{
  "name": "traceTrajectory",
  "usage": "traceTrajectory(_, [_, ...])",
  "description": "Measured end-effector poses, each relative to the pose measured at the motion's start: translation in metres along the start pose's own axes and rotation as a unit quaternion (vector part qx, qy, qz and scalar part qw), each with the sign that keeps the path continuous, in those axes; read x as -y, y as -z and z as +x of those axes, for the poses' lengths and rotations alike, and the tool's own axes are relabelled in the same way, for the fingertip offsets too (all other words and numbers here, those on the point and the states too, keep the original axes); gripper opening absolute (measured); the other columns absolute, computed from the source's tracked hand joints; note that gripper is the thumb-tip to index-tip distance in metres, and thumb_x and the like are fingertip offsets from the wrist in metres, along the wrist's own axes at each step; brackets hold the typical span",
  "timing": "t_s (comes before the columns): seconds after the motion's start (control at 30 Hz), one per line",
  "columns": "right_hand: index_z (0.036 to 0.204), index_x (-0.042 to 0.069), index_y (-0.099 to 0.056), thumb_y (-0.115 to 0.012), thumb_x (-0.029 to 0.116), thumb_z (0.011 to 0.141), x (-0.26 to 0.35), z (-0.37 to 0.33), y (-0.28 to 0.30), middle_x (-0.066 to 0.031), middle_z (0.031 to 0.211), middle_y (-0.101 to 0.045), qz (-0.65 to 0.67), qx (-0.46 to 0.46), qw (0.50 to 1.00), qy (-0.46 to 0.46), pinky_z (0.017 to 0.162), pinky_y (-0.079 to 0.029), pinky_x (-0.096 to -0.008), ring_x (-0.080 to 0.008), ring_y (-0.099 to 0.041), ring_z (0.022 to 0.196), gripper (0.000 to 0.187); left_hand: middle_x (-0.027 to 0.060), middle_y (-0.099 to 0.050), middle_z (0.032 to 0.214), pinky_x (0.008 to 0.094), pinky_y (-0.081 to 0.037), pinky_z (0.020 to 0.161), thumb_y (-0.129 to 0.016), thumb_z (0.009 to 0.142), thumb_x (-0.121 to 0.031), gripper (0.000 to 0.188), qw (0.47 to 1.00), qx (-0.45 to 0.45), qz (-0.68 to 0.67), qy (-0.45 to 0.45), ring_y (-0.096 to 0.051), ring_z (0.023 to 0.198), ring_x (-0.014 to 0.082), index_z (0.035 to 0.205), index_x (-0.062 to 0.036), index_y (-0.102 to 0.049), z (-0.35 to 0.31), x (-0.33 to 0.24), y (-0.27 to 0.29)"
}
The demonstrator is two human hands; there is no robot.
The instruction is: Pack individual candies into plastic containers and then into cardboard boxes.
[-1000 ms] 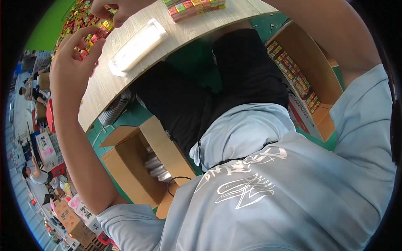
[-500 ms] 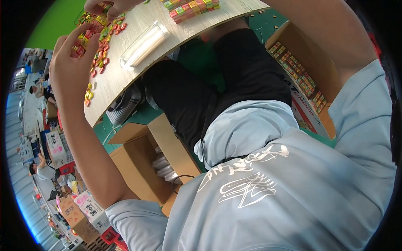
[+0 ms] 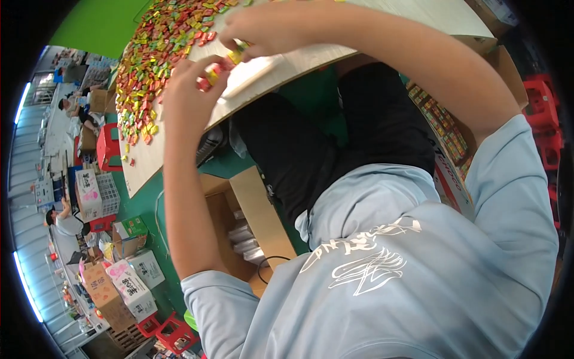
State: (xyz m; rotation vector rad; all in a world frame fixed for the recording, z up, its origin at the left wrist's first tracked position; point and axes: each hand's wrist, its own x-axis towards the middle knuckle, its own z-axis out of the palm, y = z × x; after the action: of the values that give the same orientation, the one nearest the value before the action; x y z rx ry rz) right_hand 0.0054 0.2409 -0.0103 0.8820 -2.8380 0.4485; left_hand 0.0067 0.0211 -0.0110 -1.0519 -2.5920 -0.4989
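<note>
My left hand (image 3: 190,90) is curled around a short row of small red and yellow wrapped candies (image 3: 210,76) above the table's near edge. Close to its fingertips, my right hand (image 3: 260,33) pinches a yellow-green wrapped candy (image 3: 239,52) at the end of that row. Whether the pieces touch each other is blurred. Beneath the hands lies a clear plastic tray (image 3: 254,75), partly covered by them. A wide heap of the same red, yellow and green candies (image 3: 152,66) spreads over the pale table (image 3: 146,170) beyond my left hand.
An open carton (image 3: 263,209) with clear plastic packs (image 3: 242,239) stands on the floor left of my legs. To the right, another carton (image 3: 508,69) holds rows of packed candies (image 3: 445,128). Red stools (image 3: 541,113), stacked boxes (image 3: 128,287) and people (image 3: 66,224) are farther off.
My hands have come together over the tray, both moving right in the picture. The view has shifted, so more of the candy heap shows and the stacked block of candies is out of sight.
</note>
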Motion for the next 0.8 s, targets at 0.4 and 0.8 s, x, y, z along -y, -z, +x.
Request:
traceTrajectory(0.4, [0.111, 0.004, -0.064, -0.070, 0.018, 0.091, -0.001, -0.030, -0.023, -0.0115, 0.107, -0.057, -0.040, -0.083, 0.996, 0.016, 0.084, -0.053, -0.0392, -0.0292, -0.064, 0.098, 0.026, 0.0151, -0.057, 0.116, 0.0476, -0.040, 0.099, -0.072, 0.092, -0.024, 0.035, 0.992, -0.123, 0.030, -0.023, -0.051, 0.110, 0.0341, 0.122, -0.0063, -0.063, -0.035, 0.010, -0.044])
traceTrajectory(0.8, [0.143, 0.003, -0.048, -0.074, 0.034, 0.087, 0.008, -0.032, -0.050, -0.0145, 0.144, -0.052, -0.091, -0.083, 0.988, 0.094, 0.114, -0.037, -0.0438, -0.0298, -0.047, 0.137, 0.069, 0.0163, -0.060, 0.126, 0.0453, -0.042, 0.101, -0.068, 0.092, -0.035, 0.058, 0.997, 0.071, -0.022, 0.005, -0.056, 0.118, 0.0356, 0.136, -0.0010, -0.052, -0.022, 0.011, -0.026])
